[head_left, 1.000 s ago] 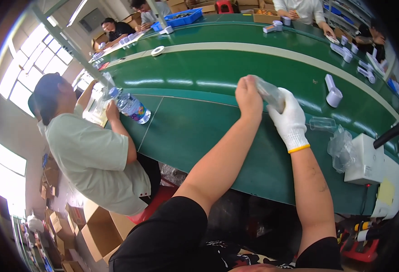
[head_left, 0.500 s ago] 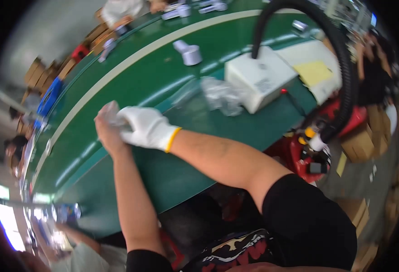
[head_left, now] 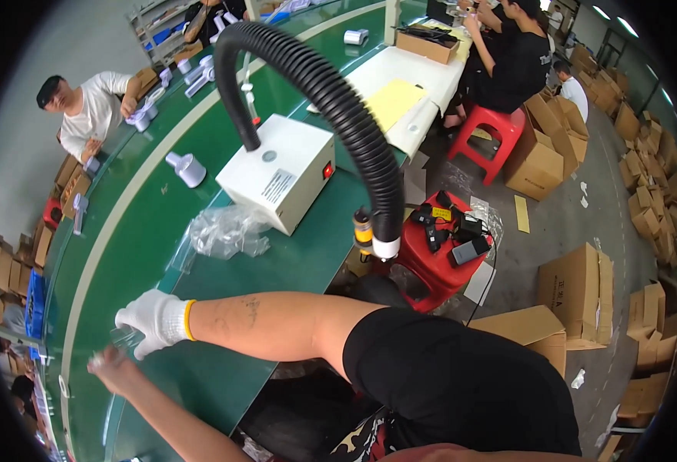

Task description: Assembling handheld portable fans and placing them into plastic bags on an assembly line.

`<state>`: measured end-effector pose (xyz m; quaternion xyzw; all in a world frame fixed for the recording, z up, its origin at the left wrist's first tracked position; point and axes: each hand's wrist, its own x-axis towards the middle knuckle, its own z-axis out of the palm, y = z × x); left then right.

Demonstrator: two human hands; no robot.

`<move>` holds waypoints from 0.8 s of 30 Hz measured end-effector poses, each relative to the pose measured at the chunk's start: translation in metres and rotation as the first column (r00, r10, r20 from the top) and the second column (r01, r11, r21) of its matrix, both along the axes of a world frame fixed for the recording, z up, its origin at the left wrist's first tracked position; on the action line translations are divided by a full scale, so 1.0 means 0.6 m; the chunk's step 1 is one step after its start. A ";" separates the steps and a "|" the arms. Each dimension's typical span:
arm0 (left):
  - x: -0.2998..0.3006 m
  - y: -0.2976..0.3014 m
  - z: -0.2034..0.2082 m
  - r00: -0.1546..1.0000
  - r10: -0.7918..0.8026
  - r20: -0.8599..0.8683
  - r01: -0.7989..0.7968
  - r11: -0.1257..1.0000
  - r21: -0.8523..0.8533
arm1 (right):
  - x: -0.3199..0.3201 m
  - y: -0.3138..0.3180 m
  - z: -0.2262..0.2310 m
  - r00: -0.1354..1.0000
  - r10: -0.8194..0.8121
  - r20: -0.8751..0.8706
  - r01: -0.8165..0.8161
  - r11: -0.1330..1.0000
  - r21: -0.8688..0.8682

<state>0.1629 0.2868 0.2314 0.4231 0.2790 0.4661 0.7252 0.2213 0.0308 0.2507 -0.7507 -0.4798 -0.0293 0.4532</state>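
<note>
My right hand, in a white knitted glove with a yellow cuff, is closed on a piece of clear plastic film above the green belt's near edge. Just below and left of it is my bare left hand, its fingers bent and smeared by motion. Whether they grip the film too cannot be made out. To the right of the glove, a crumpled clear plastic bag lies against a white box-shaped machine. Beyond it, a pale lilac plastic part with a round cup end rests on the green belt.
A thick black corrugated hose arches from the machine over the table edge. At the right, a red stool bears black adapters and cables. Cardboard boxes stand on the floor. Co-workers sit across the belt and farther right.
The head view has swung to the right. My hands, earlier close together around clear plastic, are now a little apart, with the left hand lower than the glove.
</note>
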 end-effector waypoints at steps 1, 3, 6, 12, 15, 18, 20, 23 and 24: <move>-0.017 0.010 0.011 0.982 0.189 0.008 -0.189 0.982 -0.008 | 0.002 0.000 -0.004 0.999 -0.023 -0.040 0.023 1.000 0.011; -0.086 0.006 0.025 0.984 0.113 0.139 -0.152 0.936 0.317 | 0.007 0.008 -0.009 0.990 -0.055 -0.129 0.060 0.998 0.034; -0.158 -0.284 0.072 0.986 0.064 0.154 -0.154 0.710 0.687 | 0.018 -0.001 -0.007 0.981 -0.076 -0.181 0.073 0.997 -0.024; -0.312 -0.505 -0.140 0.722 -0.478 -0.499 0.565 -0.009 0.825 | 0.013 0.001 0.003 0.979 -0.045 -0.197 0.039 0.999 -0.035; -0.293 -0.490 -0.237 0.334 -0.215 -0.918 0.940 0.006 0.341 | 0.007 0.002 0.009 0.987 -0.086 -0.135 0.088 0.996 0.012; -0.242 -0.481 -0.252 0.156 -0.374 -0.914 0.987 0.104 0.126 | 0.006 -0.003 0.010 0.985 -0.136 -0.105 0.141 0.989 0.037; -0.234 -0.484 -0.313 0.117 -0.299 -0.947 0.992 -0.011 0.126 | 0.004 -0.013 0.025 0.983 -0.169 -0.071 0.173 0.983 0.058; -0.229 -0.489 -0.404 0.040 -0.124 -0.991 0.965 -0.251 0.070 | -0.012 -0.036 0.049 0.970 -0.201 0.134 0.190 0.977 0.094; -0.228 -0.492 -0.421 0.089 -0.140 -0.986 0.974 -0.196 0.116 | -0.029 -0.045 0.055 0.967 -0.206 0.150 0.193 0.977 0.095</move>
